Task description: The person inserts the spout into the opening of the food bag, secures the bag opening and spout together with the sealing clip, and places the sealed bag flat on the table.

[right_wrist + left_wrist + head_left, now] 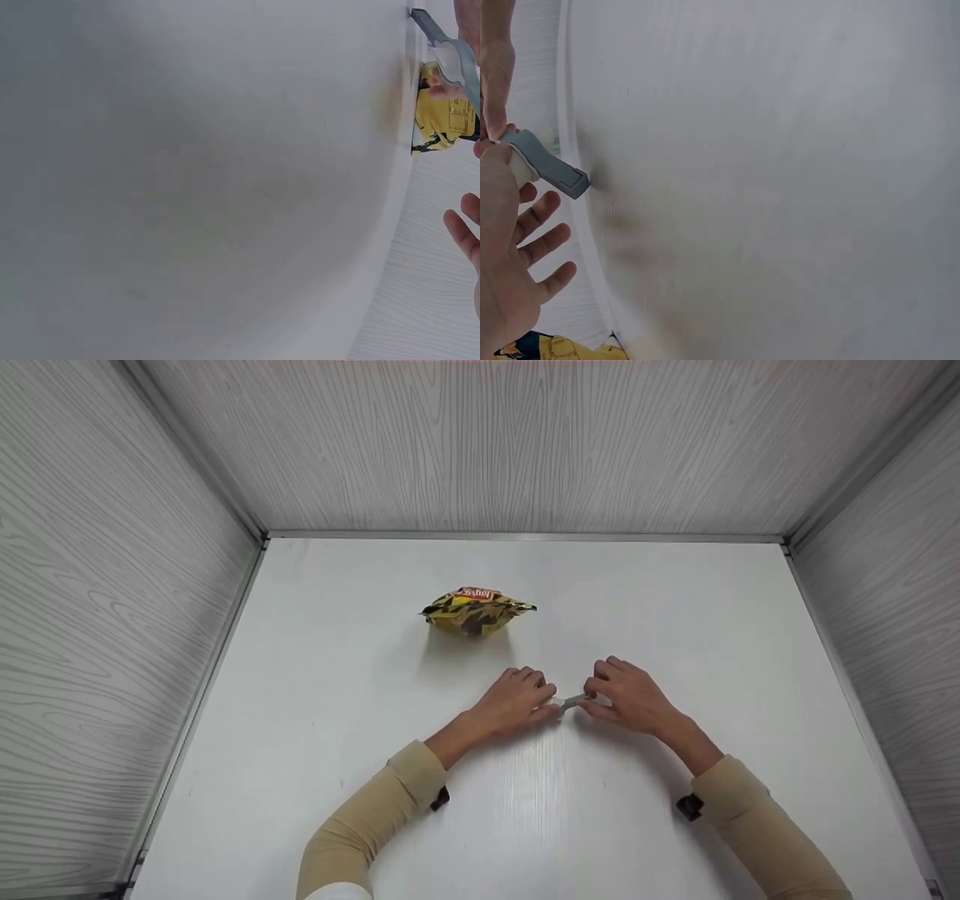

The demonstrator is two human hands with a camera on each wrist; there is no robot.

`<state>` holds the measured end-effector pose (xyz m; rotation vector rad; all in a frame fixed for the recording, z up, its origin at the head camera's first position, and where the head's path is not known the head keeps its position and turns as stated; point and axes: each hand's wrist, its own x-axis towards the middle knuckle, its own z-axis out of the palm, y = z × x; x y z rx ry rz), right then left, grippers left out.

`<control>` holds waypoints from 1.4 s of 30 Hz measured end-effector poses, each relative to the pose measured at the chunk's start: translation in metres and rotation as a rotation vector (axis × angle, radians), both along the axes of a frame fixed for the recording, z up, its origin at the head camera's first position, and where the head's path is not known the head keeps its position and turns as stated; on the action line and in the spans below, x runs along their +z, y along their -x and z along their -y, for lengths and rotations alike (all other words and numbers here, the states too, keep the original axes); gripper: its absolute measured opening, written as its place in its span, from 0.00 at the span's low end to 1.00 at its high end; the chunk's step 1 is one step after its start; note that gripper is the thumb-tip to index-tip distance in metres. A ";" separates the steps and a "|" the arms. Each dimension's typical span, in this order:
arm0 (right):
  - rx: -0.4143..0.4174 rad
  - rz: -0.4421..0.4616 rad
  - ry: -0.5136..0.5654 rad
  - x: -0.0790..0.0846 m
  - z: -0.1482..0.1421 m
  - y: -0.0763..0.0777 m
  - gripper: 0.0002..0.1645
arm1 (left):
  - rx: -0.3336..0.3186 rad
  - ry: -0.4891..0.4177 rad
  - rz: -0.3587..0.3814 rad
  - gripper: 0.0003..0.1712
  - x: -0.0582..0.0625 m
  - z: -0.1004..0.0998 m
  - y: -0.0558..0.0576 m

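Observation:
In the head view my left hand (516,701) and right hand (630,695) meet over the white table, a small gap between them. Between their fingertips they hold a small grey-and-white bag clip (572,703), pinched from both sides. The left wrist view shows the clip (551,166) closer: a curved blue-grey arm with a white part against it, which looks parted from the arm. My left hand's (506,247) other fingers are spread below. In the right wrist view the clip (450,56) is at the upper right, and only some fingers of my right hand (466,232) show.
A yellow-and-black chip bag (474,613) stands on the white table (337,660) beyond my left hand. Grey wood-grain panels (480,450) wall the table at the back and both sides.

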<state>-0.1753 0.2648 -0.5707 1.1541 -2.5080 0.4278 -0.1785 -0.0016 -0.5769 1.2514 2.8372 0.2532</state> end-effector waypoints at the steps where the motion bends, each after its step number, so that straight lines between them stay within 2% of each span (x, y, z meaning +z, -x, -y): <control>1: 0.000 0.001 0.000 0.001 0.000 0.000 0.13 | -0.003 -0.001 -0.003 0.24 0.000 0.000 0.000; 9: 0.004 -0.013 -0.022 0.003 -0.001 0.000 0.14 | -0.016 -0.009 -0.050 0.23 0.000 0.000 0.001; 16: 0.014 -0.056 -0.029 0.007 0.001 -0.001 0.15 | -0.015 -0.001 -0.032 0.21 0.000 0.001 0.000; 25: 0.008 -0.085 -0.059 0.012 0.003 -0.002 0.16 | -0.013 0.003 -0.054 0.22 -0.001 0.002 0.000; 33: -0.024 -0.083 -0.087 0.010 0.002 -0.003 0.16 | -0.004 0.023 -0.021 0.24 -0.001 0.001 0.000; 42: -0.068 -0.118 -0.091 0.011 0.005 -0.005 0.17 | 0.001 0.011 -0.050 0.26 -0.001 0.005 0.002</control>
